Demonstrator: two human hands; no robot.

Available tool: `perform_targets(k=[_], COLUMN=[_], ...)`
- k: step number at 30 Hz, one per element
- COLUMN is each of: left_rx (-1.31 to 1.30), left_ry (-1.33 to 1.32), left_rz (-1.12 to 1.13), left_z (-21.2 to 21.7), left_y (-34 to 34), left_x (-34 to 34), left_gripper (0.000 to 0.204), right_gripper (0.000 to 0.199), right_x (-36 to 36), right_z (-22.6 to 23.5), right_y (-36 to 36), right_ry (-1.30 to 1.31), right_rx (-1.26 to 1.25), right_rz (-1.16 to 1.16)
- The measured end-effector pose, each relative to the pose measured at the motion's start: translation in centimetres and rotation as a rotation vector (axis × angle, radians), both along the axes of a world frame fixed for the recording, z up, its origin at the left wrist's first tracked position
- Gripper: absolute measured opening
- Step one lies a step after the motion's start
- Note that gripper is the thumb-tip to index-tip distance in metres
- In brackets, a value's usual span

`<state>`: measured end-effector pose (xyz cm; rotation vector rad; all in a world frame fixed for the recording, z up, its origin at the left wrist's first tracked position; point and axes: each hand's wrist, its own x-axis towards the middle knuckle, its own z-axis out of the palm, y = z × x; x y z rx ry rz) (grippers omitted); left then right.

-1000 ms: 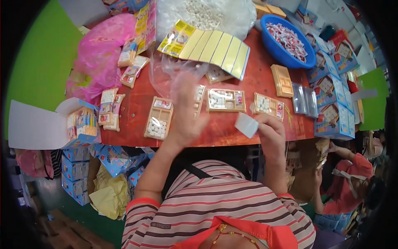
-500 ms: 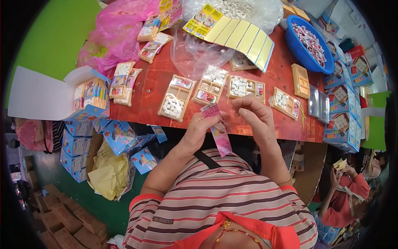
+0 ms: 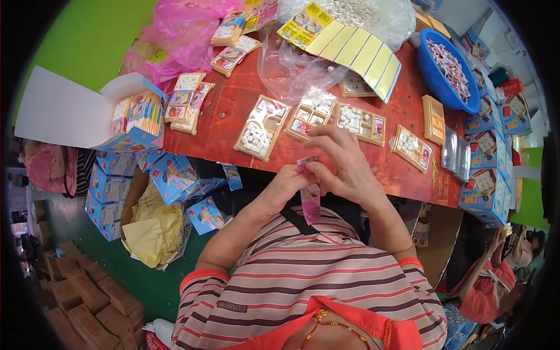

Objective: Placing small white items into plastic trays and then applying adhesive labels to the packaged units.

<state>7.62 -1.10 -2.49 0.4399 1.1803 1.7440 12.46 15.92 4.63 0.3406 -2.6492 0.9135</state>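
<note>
**Pink strip comes off the worktop and into both hands**

Take the row of compartment trays on the red worktop [image 3: 233, 111] as the marker. Far to its left, an open blue carton [image 3: 137, 119] with its white flap thrown back sits at the worktop's corner, packed upright with flat packets. Between carton and tray row lies a small stack of filled trays [image 3: 188, 104].

On to the row itself: the leftmost tray [image 3: 259, 128] has white pieces in its big cell, the middle tray [image 3: 311, 112] likewise, the third tray [image 3: 361, 123] beside it.

Just below that row, close to the body, the action. The left hand [image 3: 286, 186] is curled shut, fingertips pinching the pink sachet strip [image 3: 309, 195], which hangs down over the striped shirt. The right hand [image 3: 344, 166] is closed over the strip's top end, thumb and fingers pressed to it. A second ago the left hand was stretched out flat among the trays and the right held a pale packet; half a second back the hands had met on the strip. Now both are drawn in tighter on it, and the strip is clear of the worktop, off the trays entirely. I read that as handling the strip itself, not filling yet.

Right of the row: a lone tray [image 3: 413, 149], then a blue basin [image 3: 446, 67] full of small wrapped sachets.
</note>
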Motion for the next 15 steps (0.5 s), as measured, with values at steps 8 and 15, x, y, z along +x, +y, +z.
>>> perform_targets(k=[8,15], left_rx=[-0.026,-0.155], left_ry=[-0.085,0.029], left_rz=[-0.099,-0.138], left_z=[1.7,0.8], left_y=[-1.2,-2.9], left_x=[0.0,-0.7], left_gripper=[0.028,0.032], right_gripper=[0.01,0.046], right_x=[0.9,1.6], right_z=[0.4,0.1], right_y=[0.8,1.3], right_ry=[0.077,0.256], right_rx=[-0.233,0.134], right_rz=[-0.065,-0.416])
